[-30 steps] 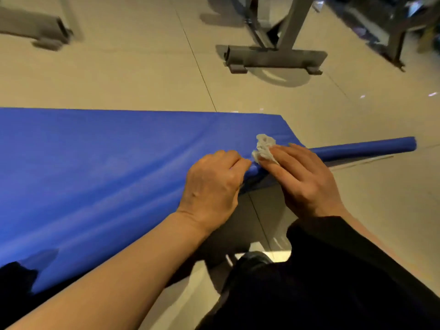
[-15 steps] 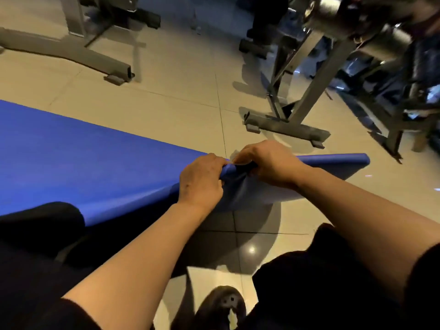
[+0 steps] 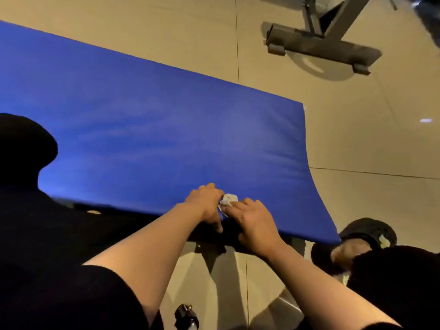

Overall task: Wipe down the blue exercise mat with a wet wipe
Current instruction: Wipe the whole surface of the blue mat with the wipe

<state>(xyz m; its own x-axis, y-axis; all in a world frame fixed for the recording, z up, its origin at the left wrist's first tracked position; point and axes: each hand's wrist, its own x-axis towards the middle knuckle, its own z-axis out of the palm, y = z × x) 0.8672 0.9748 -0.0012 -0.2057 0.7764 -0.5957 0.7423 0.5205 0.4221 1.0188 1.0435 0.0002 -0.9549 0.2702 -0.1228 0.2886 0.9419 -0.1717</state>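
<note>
I see a big blue foam exercise mat (image 3: 166,129) spread out over the pale tiled floor (image 3: 357,186). It fills the left and middle of my view. Its near edge is lifted up off the floor, and its right end curves up toward me.

Both hands are at that near edge, close together. The left hand (image 3: 206,204) is on the mat's near edge with its fingers curled over the top and its thumb pointing down under the edge, so its grip is clamped on the mat. The right hand (image 3: 252,222) is just to the right of it. Its fingers lie over the edge, and a small crumpled white wet wipe (image 3: 228,200) sits under its fingertips, touching the blue surface. I cannot tell if this hand's grip is closed on the wipe or just pressing it down. The wipe sits right between the two hands.

On the far right of the floor stands a grey metal machine base (image 3: 321,46) with small feet, well apart from the mat. At the near right I see a black shoe (image 3: 366,231) on the floor, just beside the mat's near right corner. Dark black clothing (image 3: 47,246) fills the near left.
</note>
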